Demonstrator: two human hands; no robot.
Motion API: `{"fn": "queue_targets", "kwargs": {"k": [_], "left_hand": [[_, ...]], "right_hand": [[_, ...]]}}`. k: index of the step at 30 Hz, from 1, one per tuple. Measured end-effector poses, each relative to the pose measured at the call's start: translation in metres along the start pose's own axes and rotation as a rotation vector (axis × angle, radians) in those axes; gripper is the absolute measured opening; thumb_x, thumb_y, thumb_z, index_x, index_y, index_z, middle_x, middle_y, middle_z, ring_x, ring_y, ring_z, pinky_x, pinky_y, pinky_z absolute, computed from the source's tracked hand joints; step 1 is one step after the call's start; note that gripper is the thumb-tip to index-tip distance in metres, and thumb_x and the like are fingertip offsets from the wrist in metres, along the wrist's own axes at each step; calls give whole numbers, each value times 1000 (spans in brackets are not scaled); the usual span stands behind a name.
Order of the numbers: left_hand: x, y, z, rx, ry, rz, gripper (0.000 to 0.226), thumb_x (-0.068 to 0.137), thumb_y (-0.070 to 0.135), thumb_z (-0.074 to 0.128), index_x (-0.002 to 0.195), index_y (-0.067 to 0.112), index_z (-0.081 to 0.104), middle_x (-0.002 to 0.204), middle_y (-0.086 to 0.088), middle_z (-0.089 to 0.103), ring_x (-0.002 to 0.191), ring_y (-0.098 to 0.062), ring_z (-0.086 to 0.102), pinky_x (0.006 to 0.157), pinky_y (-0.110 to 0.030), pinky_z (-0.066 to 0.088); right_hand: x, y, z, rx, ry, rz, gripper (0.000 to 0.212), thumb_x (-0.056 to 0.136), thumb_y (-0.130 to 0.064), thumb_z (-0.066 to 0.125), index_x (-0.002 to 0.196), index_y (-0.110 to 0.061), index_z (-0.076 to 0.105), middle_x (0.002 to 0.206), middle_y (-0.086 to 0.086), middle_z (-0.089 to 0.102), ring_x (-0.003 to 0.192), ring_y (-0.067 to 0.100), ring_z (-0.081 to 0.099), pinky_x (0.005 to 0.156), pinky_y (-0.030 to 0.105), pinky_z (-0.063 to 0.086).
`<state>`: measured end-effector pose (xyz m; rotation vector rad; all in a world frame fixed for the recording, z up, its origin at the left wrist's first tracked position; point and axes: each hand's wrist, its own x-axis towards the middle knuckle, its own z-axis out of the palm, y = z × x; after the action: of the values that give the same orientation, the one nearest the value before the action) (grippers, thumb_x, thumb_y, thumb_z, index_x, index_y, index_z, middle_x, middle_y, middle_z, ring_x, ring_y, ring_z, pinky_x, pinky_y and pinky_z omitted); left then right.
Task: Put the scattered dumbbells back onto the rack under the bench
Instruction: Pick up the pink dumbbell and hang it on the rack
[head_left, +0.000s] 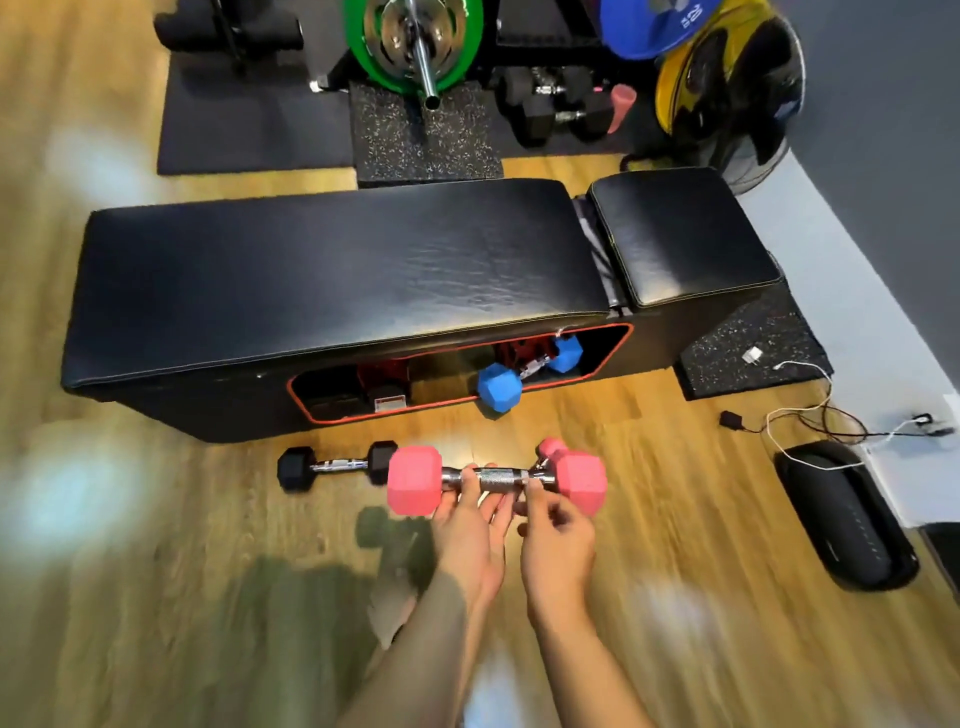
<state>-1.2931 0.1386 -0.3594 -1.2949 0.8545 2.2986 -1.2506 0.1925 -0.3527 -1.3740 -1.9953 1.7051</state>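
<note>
Both hands grip pink dumbbell | bench | no legible writing

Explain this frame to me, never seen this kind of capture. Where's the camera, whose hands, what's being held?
There is no robot here. One wide-angle camera sits on a person's head, looking forward and down, so the two bare forearms at the bottom are the wearer's own.

Both hands, left hand and right hand, grip the metal handle of a pink dumbbell lifted above the wooden floor.

Ahead lies a black padded bench with a red-rimmed opening in its side. A blue dumbbell sits in it, one end poking out. A small black dumbbell lies on the floor in front. Another pink one seems to be behind the held one, mostly hidden.

The edges are motion-blurred.
</note>
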Motion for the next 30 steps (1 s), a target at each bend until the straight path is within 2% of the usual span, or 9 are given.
{"fn": "queue_targets", "kwargs": {"k": [2, 5, 10, 13, 17, 20, 25, 28, 30], "left_hand": [[24, -9, 12, 2, 14, -19, 15, 99, 13, 55, 111, 6, 54, 102, -20, 65, 99, -32, 66, 93, -41, 52], [64, -27, 32, 18, 31, -46, 31, 99, 14, 55, 126, 1, 50, 103, -21, 65, 112, -38, 61, 92, -42, 50], [133, -61, 54, 48, 70, -63, 38, 99, 17, 55, 132, -1, 49, 106, -23, 65, 100, -35, 64, 88, -43, 51], [177, -80, 66, 33, 21, -38, 30, 102, 17, 50, 130, 5, 48, 99, -19, 65, 86, -28, 66, 86, -43, 48], [248, -109, 78, 70, -45, -41, 37, 103, 26, 49, 131, 2, 50, 105, -21, 69, 92, -30, 69, 88, -44, 53], [298, -129, 86, 85, -114, -32, 42, 103, 29, 48, 135, 2, 51, 118, -24, 68, 101, -33, 70, 89, -45, 57], [376, -146, 115, 68, -188, 79, 15, 103, 16, 49, 107, 4, 58, 91, -19, 69, 69, -22, 72, 62, -31, 62], [416, -148, 131, 48, -220, 76, 14, 102, 14, 51, 100, 3, 59, 78, -16, 70, 56, -18, 72, 48, -28, 58], [436, -146, 140, 49, -251, 72, 14, 101, 12, 52, 93, 3, 58, 64, -11, 71, 52, -17, 71, 45, -26, 55]], "right_hand": [[32, 3, 9, 85, 35, 108, 31, 94, -29, 68, 67, -13, 69, 62, -1, 71, 53, 10, 55, 62, 32, 46], [76, 11, 19, 141, 102, 204, 35, 92, -29, 70, 62, -12, 67, 54, 0, 66, 47, 10, 51, 59, 31, 43], [150, 52, 33, 122, 187, 267, 38, 89, -31, 71, 55, -15, 69, 41, -6, 55, 42, 14, 46, 58, 30, 42], [194, 86, 44, 157, 182, 245, 31, 87, -38, 73, 56, -31, 74, 41, -8, 54, 49, 19, 45, 61, 34, 41], [259, 123, 75, 411, 58, 350, 32, 91, -24, 72, 61, -15, 77, 70, 9, 71, 72, 26, 63, 76, 48, 57], [312, 145, 97, 471, -2, 333, 35, 97, -26, 64, 67, -9, 69, 71, 12, 69, 76, 29, 66, 84, 51, 56], [389, 168, 124, 540, -88, 296, 26, 101, -19, 58, 80, -4, 63, 60, 5, 68, 52, 15, 66, 58, 28, 57], [424, 170, 144, 573, -141, 300, 13, 95, -12, 66, 99, 0, 64, 71, 10, 68, 57, 19, 67, 60, 31, 57], [444, 173, 155, 577, -160, 281, 11, 92, -10, 69, 98, -2, 63, 70, 12, 67, 55, 20, 66, 57, 31, 57]]}}
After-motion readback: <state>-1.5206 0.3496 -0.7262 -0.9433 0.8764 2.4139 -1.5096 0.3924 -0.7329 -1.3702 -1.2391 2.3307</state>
